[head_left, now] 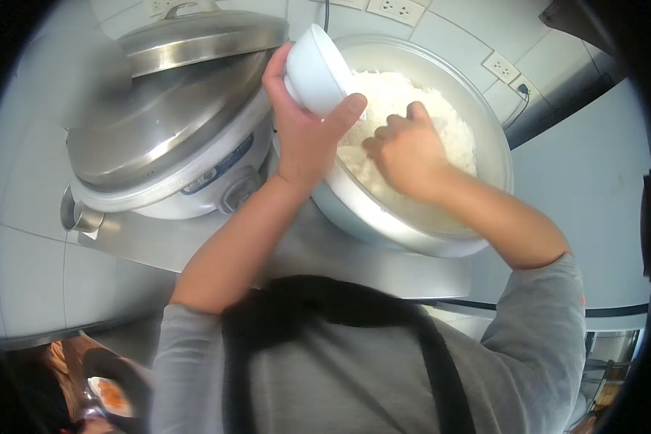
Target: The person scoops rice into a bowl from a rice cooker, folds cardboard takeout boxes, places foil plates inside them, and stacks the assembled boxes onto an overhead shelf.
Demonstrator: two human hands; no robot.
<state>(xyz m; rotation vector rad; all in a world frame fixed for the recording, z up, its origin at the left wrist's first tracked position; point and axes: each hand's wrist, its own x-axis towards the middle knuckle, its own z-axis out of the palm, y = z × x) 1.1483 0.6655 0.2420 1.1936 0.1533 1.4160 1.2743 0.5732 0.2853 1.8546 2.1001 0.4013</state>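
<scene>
A small white bowl (317,71) is tilted in my left hand (304,123), with the thumb on its rim and the fingers round its outside. Its mouth faces right, over the left side of a big round pot (495,145) of cooked white rice (405,90). Inside the pot, my right hand (406,153) is closed low over the rice. It seems to grip a pale rice paddle (352,156), mostly covered by the fingers and hard to tell from the rice. What the bowl contains cannot be seen.
To the left stands a large rice cooker (202,181) with its metal lid (202,43) askew. A metal cup (79,213) sits beside it on the steel counter (340,249). Wall sockets (500,66) are behind the pot. At lower left, a person holds a dish with orange food (111,396).
</scene>
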